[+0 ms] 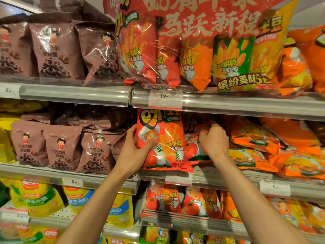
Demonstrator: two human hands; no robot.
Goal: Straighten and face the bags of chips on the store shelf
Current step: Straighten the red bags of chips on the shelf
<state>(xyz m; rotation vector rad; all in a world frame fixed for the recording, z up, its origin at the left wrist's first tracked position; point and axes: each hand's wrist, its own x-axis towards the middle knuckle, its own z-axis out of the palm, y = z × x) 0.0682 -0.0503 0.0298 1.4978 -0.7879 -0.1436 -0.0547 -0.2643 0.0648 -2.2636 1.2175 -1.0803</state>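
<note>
A red chip bag [168, 138] with a chef and tomato print stands upright at the front edge of the middle shelf [219, 175]. My left hand [135, 147] grips its left side, thumb across the front. Right beside it, a second red chip bag [191, 148] sits further back and partly hidden. My right hand [213, 138] is closed on the upper part of that second bag. Orange chip bags [255, 138] lie tilted and slumped to the right on the same shelf.
Brown chocolate-ring snack bags [61, 147] fill the shelf to the left. A large red multipack [193, 46] hangs over the upper shelf edge above a price tag [165, 99]. More red bags [177, 199] and yellow corn bags [119, 208] stand on the shelf below.
</note>
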